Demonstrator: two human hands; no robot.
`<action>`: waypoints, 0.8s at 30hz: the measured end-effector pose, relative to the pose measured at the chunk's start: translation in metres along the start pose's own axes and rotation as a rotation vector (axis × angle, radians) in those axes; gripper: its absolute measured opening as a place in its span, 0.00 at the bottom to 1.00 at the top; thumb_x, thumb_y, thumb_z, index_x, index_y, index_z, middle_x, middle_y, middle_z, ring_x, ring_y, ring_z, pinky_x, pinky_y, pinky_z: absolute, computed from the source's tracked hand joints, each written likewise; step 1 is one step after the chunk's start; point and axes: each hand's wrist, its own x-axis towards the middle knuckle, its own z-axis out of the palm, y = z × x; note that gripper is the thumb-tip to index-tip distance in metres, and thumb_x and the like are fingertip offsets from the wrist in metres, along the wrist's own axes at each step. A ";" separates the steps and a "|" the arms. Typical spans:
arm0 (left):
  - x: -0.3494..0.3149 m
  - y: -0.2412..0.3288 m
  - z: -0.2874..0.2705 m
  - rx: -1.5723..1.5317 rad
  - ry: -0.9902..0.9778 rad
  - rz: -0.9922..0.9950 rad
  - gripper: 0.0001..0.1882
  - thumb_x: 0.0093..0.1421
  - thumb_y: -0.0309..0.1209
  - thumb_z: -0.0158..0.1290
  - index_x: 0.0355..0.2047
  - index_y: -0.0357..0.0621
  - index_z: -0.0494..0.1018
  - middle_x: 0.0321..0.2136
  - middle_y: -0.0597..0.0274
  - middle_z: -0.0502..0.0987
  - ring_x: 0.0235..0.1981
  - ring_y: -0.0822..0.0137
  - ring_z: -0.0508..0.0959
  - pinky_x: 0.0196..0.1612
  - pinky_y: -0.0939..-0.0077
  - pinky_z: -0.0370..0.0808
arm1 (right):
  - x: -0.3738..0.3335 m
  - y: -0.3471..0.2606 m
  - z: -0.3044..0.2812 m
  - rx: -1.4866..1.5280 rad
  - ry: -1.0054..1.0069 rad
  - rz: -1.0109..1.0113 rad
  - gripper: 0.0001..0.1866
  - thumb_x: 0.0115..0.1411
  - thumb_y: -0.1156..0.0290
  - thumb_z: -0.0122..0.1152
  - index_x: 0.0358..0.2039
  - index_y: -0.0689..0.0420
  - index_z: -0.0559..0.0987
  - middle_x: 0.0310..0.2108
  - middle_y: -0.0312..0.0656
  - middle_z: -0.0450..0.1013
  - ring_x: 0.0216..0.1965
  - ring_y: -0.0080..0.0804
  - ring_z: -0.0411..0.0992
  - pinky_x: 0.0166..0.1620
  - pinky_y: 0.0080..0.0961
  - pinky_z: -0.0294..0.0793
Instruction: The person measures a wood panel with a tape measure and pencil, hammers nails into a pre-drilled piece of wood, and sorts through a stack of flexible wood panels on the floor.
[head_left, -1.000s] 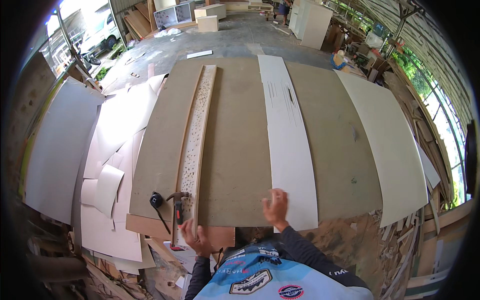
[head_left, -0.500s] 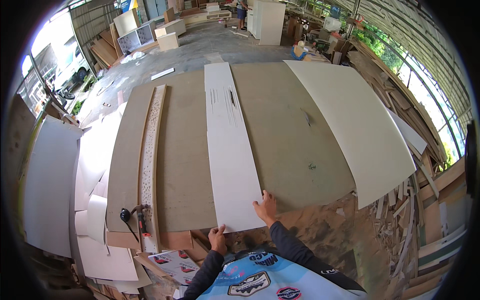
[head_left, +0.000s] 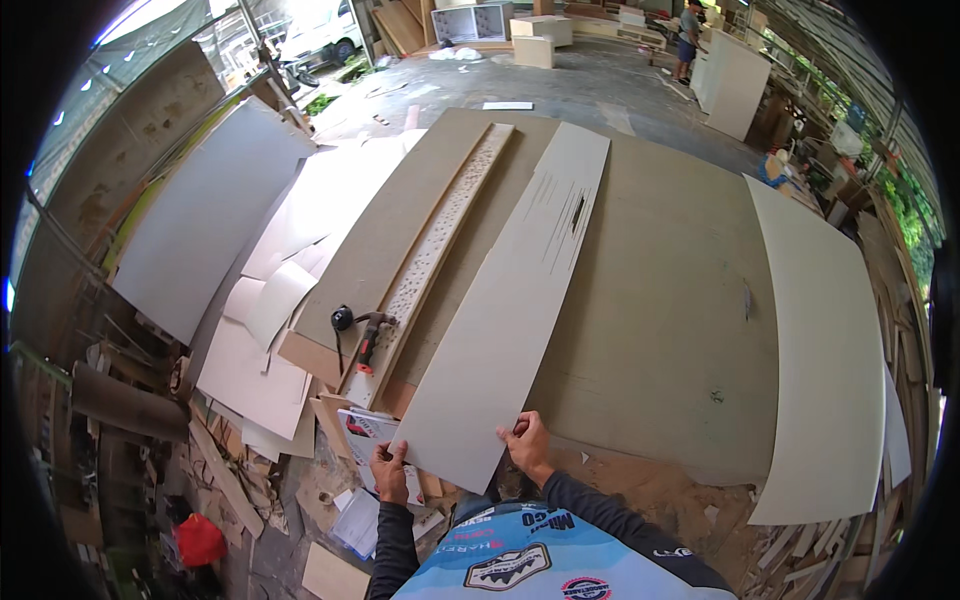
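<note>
A long white laminate strip (head_left: 500, 310), marked with dark scratches near its far end, lies across the brown work board (head_left: 660, 330). Its near end sticks out past the board's front edge toward me. My left hand (head_left: 390, 472) pinches the strip's near left corner, thumb on top. On the right edge, close to the near end, my right hand (head_left: 527, 443) grips the strip between thumb and fingers. To its left runs a long speckled wooden channel (head_left: 450, 205) with raised edges. A hammer (head_left: 370, 342) with a red-and-black handle rests on the channel's near end, beside a black tape measure (head_left: 342, 318).
A large cream sheet (head_left: 825, 350) overhangs the board's right side. White offcut sheets (head_left: 270, 370) pile up at left, near a leaning white panel (head_left: 215, 220). Wood scraps litter the ground in front and at right. Another person (head_left: 688, 42) stands by a white cabinet (head_left: 735, 85) far off.
The view has swung left. The strip's near end has come toward me and left, now jutting over the board's edge, with both hands still on it. My left hand has moved to its corner.
</note>
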 end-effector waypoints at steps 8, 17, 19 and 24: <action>0.029 -0.043 -0.039 0.034 0.177 -0.053 0.15 0.54 0.26 0.59 0.39 0.33 0.69 0.23 0.66 0.73 0.19 0.76 0.70 0.19 0.83 0.68 | 0.015 -0.017 0.039 -0.251 -0.159 -0.056 0.20 0.44 0.66 0.70 0.32 0.60 0.69 0.23 0.43 0.72 0.25 0.37 0.72 0.31 0.32 0.72; 0.084 -0.079 -0.039 -0.083 0.179 -0.166 0.24 0.51 0.22 0.57 0.47 0.33 0.62 0.33 0.56 0.77 0.28 0.67 0.77 0.25 0.74 0.75 | 0.061 -0.038 0.073 -0.521 -0.267 -0.114 0.16 0.45 0.65 0.64 0.27 0.66 0.74 0.30 0.57 0.74 0.35 0.53 0.74 0.39 0.43 0.72; 0.090 -0.088 -0.045 -0.073 0.181 -0.145 0.25 0.51 0.22 0.57 0.48 0.32 0.61 0.34 0.53 0.76 0.29 0.64 0.78 0.26 0.72 0.77 | 0.071 -0.047 0.072 -0.570 -0.345 -0.128 0.15 0.44 0.66 0.63 0.23 0.67 0.76 0.28 0.59 0.74 0.33 0.54 0.75 0.39 0.43 0.73; 0.073 -0.104 -0.044 -0.158 0.317 -0.148 0.28 0.52 0.23 0.55 0.51 0.29 0.58 0.35 0.49 0.76 0.30 0.60 0.79 0.26 0.71 0.78 | 0.093 -0.042 0.077 -0.602 -0.314 -0.208 0.15 0.44 0.65 0.62 0.19 0.68 0.76 0.24 0.60 0.74 0.29 0.55 0.75 0.36 0.42 0.73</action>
